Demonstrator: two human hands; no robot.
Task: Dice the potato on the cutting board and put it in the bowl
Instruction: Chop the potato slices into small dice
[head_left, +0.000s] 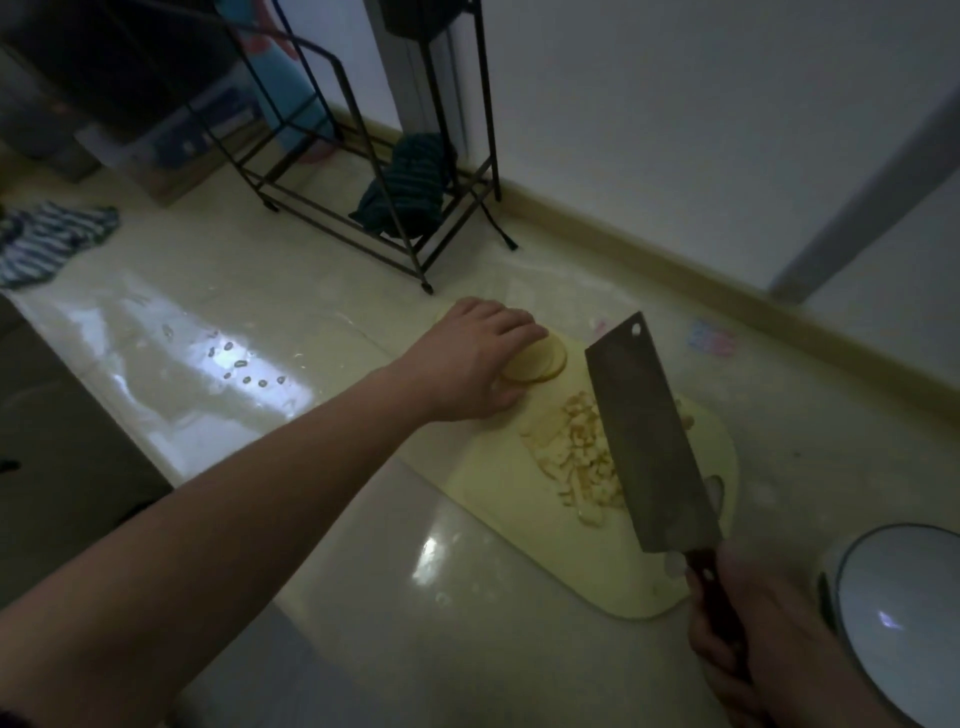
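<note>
A pale yellow cutting board (519, 499) lies on the glossy floor. At its far end sits a small stack of round potato slices (540, 361); my left hand (472, 358) rests on them with fingers curled over the stack. A pile of diced potato (576, 452) covers the board's middle. My right hand (753, 629) grips the dark handle of a cleaver (644, 441), whose broad blade is lifted and tilted above the dice, hiding part of the pile. The white bowl (893, 618) stands at the lower right, beside the board.
A black metal rack (374, 171) with a dark green cloth (410, 187) stands behind the board. A striped cloth (47, 239) lies at far left. The wall and baseboard (675, 244) run along the right. A small pink and blue item (711, 338) lies past the board.
</note>
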